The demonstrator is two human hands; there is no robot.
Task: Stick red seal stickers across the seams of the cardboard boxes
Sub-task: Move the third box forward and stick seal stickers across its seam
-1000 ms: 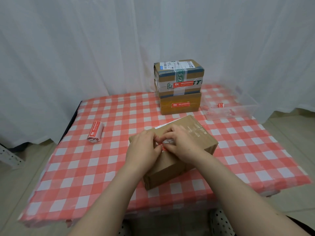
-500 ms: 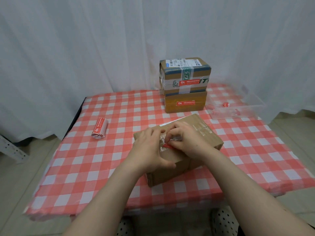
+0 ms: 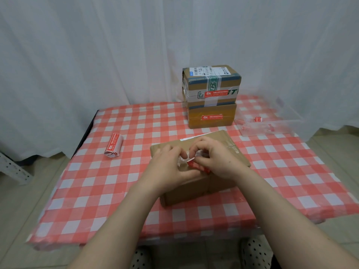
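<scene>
A plain cardboard box (image 3: 219,183) lies at the middle of the checked table. Both of my hands hover over its top. My right hand (image 3: 215,160) pinches a red seal sticker (image 3: 196,165), and my left hand (image 3: 169,166) pinches the crumpled white backing paper (image 3: 183,159) at its left end. The sticker is partly hidden by my fingers. At the back stand two stacked boxes: the upper one (image 3: 211,84) and the lower one (image 3: 212,115) each carry a red sticker on the front.
A roll of red stickers (image 3: 114,145) lies on the table's left side. A clear plastic tray (image 3: 270,123) with red scraps sits at the back right. White curtain hangs behind the red-and-white tablecloth (image 3: 116,191).
My hands have drawn slightly apart over the box, and more white backing shows between them. The camera view has shifted a little.
</scene>
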